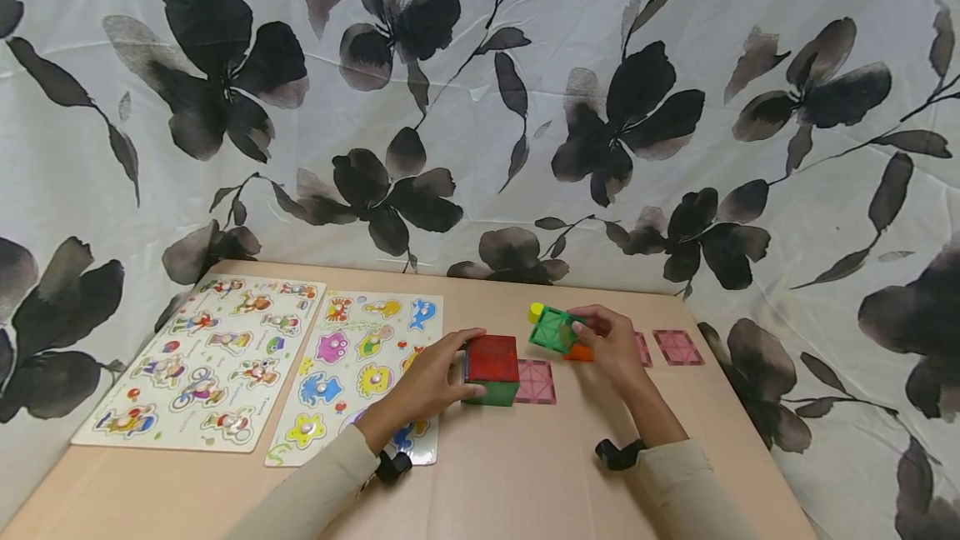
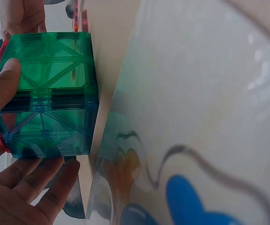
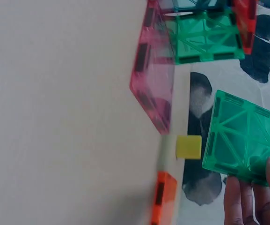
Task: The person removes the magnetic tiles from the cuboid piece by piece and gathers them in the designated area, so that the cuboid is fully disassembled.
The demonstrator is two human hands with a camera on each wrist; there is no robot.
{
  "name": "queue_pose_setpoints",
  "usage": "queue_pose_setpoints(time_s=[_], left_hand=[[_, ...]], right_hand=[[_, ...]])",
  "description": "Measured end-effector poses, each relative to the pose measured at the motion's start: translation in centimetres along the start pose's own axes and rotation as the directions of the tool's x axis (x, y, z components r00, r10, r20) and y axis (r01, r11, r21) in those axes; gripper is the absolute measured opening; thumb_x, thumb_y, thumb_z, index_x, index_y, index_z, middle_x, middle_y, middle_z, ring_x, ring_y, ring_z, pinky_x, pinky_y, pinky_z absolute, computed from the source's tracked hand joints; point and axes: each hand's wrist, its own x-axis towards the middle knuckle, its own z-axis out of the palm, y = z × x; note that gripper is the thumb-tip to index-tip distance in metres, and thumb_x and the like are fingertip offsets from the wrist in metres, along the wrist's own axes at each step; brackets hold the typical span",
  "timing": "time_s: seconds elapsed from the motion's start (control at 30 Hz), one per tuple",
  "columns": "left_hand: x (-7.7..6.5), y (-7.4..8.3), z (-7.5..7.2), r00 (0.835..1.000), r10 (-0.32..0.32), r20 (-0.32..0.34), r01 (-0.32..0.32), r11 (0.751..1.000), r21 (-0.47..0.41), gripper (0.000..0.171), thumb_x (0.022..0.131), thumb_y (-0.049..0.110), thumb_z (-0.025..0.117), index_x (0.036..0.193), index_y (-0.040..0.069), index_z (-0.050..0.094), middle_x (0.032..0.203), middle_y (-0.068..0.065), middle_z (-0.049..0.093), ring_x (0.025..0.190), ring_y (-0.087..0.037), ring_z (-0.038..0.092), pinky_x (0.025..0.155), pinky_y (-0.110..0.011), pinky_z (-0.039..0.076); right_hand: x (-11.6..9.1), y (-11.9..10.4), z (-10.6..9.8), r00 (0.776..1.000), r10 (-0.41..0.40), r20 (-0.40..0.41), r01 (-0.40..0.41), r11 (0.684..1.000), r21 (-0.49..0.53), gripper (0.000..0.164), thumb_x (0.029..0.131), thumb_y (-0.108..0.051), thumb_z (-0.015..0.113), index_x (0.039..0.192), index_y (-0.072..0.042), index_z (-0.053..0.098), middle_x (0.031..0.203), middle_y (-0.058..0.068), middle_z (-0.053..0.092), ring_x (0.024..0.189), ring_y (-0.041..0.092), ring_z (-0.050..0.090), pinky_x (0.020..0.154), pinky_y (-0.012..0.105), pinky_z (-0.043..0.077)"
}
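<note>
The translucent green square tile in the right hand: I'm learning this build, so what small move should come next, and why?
Probably bring the translucent green square tile left toward the red-topped, green-fronted translucent cube. The right hand holds the tile raised and apart from the cube, while the left hand grips the cube, so both seem ready to meet.

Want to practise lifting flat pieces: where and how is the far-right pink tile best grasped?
Pinch the far-right pink tile by its near and far edges, probably best from above: it lies flat on the table, and another pink tile is close on its left.
</note>
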Motion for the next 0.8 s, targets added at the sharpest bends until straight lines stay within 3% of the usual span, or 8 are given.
queue_pose_setpoints(time_s=[0.17,0.4,0.6,0.8], left_hand=[[0.0,0.0,0.0,1.000,-0.008,0.001,0.008,1.000,0.007,0.088,0.087,0.034,0.089,0.161,0.030,0.042,0.159,-0.002,0.054,0.146,-0.031,0.053,0.121,-0.059,0.046],[-0.1,0.0,0.0,1.000,-0.004,0.000,0.004,1.000,0.003,0.088,0.087,0.034,0.089,0.162,0.026,0.042,0.160,-0.003,0.053,0.147,-0.032,0.053,0.121,-0.059,0.046],[-0.1,0.0,0.0,1.000,-0.004,0.001,0.004,1.000,0.009,0.089,0.087,0.033,0.090,0.162,0.026,0.043,0.161,-0.003,0.052,0.148,-0.032,0.052,0.121,-0.059,0.046],[0.0,0.0,0.1,1.000,-0.002,-0.001,0.002,1.000,0.007,0.088,0.087,0.032,0.090,0.161,0.028,0.043,0.161,-0.002,0.053,0.148,-0.030,0.052,0.121,-0.058,0.046]], right_hand=[[-0.9,0.1,-1.6,0.999,-0.026,0.029,0.027,0.999,-0.033,0.027,0.103,-0.009,0.068,0.129,-0.010,0.075,0.126,0.018,0.073,0.105,0.018,0.067,0.087,0.014,0.058],[-2.1,0.9,-3.1,0.998,0.023,0.057,-0.021,0.999,-0.046,0.028,0.103,-0.009,0.068,0.130,-0.007,0.075,0.126,0.021,0.073,0.099,0.019,0.070,0.081,0.027,0.066],[-2.7,1.8,-4.1,0.992,0.049,0.120,-0.036,0.993,-0.114,0.026,0.102,-0.005,0.068,0.127,-0.007,0.076,0.127,0.020,0.070,0.100,0.024,0.066,0.079,0.024,0.065],[-2.9,2.8,-4.6,0.971,0.085,0.222,-0.056,0.989,-0.134,0.022,0.102,-0.005,0.069,0.122,-0.006,0.077,0.123,0.019,0.072,0.095,0.024,0.060,0.076,0.023,0.061]])
